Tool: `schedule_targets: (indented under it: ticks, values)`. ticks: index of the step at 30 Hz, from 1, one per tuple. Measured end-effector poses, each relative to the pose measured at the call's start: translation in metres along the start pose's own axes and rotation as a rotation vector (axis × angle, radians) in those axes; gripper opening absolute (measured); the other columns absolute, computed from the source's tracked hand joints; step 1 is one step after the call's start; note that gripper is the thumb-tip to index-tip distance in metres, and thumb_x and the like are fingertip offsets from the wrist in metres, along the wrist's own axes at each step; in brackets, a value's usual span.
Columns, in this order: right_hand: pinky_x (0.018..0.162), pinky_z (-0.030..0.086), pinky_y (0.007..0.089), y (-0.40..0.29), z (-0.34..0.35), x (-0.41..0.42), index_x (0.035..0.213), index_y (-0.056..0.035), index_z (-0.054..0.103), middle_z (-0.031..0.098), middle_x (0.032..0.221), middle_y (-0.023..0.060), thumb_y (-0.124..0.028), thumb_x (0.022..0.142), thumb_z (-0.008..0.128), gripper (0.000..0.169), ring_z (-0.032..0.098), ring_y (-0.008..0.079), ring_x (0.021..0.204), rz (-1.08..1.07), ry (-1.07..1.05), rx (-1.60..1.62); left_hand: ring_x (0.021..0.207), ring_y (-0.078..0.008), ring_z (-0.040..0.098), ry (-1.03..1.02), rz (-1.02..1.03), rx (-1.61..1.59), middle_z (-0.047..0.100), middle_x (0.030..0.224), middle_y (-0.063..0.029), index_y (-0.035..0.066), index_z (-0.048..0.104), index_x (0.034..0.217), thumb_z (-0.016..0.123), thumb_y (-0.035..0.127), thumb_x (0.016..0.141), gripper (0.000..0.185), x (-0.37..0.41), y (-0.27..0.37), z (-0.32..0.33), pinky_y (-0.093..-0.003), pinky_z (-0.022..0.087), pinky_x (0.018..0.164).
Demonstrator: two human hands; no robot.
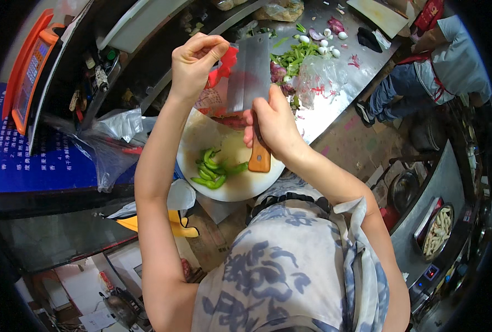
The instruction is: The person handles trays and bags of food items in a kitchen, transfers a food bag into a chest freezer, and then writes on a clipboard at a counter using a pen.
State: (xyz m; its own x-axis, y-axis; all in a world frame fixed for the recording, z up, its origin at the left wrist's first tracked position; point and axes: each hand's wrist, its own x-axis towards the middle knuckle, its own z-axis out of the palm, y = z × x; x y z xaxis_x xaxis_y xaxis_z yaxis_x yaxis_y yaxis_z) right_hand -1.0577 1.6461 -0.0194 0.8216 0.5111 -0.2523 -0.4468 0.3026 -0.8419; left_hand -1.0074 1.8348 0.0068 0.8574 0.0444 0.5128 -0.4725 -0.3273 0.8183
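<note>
My left hand (200, 58) is raised, its fingertips pinching the edge of a red plastic bag (226, 66). Beside it, my right hand (273, 124) grips the wooden handle of a cleaver (250, 70), whose broad blade stands up next to the red bag. Below my hands lies a round white cutting board (246, 189), stained in places. Several green peppers (210, 170) rest on its left half. Part of another green piece (238, 167) shows beside the cleaver's handle end. The board's far part is partly hidden by the bag and blade.
Chopped greens (297, 56), peeled garlic or small onions, purple onion pieces and a clear plastic bag (318, 79) lie on the metal counter (337, 99). An orange scale (34, 74) stands at the left. A person (453, 62) stands at the upper right. A pan of pale food (438, 232) sits at the lower right.
</note>
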Motion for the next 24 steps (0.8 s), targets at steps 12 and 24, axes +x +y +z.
schedule_targets:
  ticks: [12,24]
  values:
    - [0.036,0.045,0.0329,0.008,0.014,-0.023,0.122,-0.0046,0.041,0.051,0.068,0.0087,-0.006,0.088,0.035,0.035,0.051,0.0202,0.039,0.075,-0.090,0.122,0.077,-0.0074,0.056,0.131,-0.001,-0.105,0.061,0.084,-0.0001,-0.002,0.068,0.090,0.067,0.003,0.087,0.006,-0.010,-0.004,-0.008,-0.0209,0.045,0.072]
    - [0.038,0.045,0.0318,0.025,0.019,0.025,0.113,-0.0063,0.037,0.050,0.072,0.0085,-0.011,0.096,0.038,0.018,0.053,0.0197,0.044,-0.026,-0.089,-0.014,0.081,-0.0075,0.059,0.198,-0.011,-0.061,0.065,0.090,-0.0004,0.002,0.069,0.095,0.069,0.009,0.087,0.011,-0.009,0.012,-0.036,-0.0215,0.048,0.076]
